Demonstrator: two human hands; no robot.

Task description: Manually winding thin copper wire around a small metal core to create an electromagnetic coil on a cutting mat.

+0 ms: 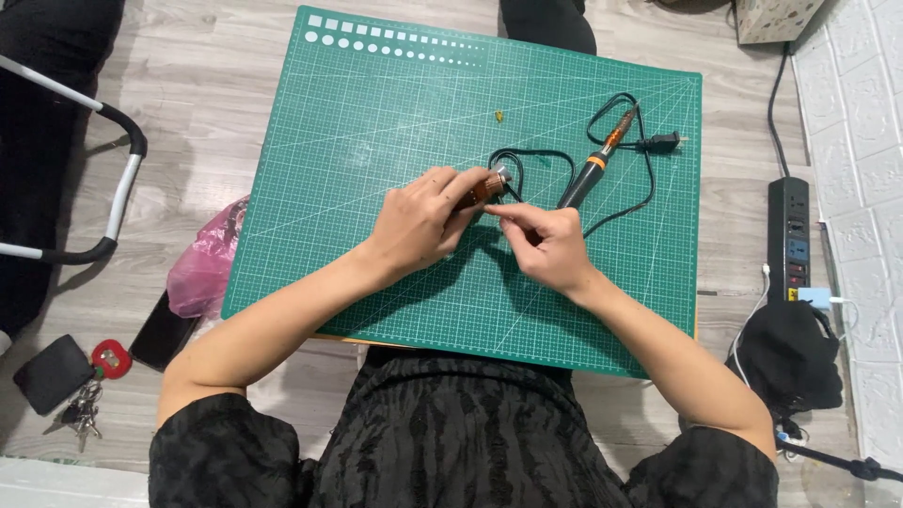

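My left hand (420,224) grips a small brown cylindrical part (486,187) with a metal end, held just above the green cutting mat (376,113). My right hand (548,246) pinches its fingertips together right beside that part's tip; what they pinch is too small to tell. A black and orange soldering iron (593,165) lies on the mat just beyond my right hand, its black cord (536,155) looping around it to a plug (663,143). A tiny yellowish piece (499,117) lies farther back on the mat.
A black power strip (788,235) with a white charger sits on the floor at right, beside a black cloth item (788,357). At left are a pink plastic bag (202,268), a dark phone (162,331), a black pouch (52,373) with keys, and a chair frame (118,188).
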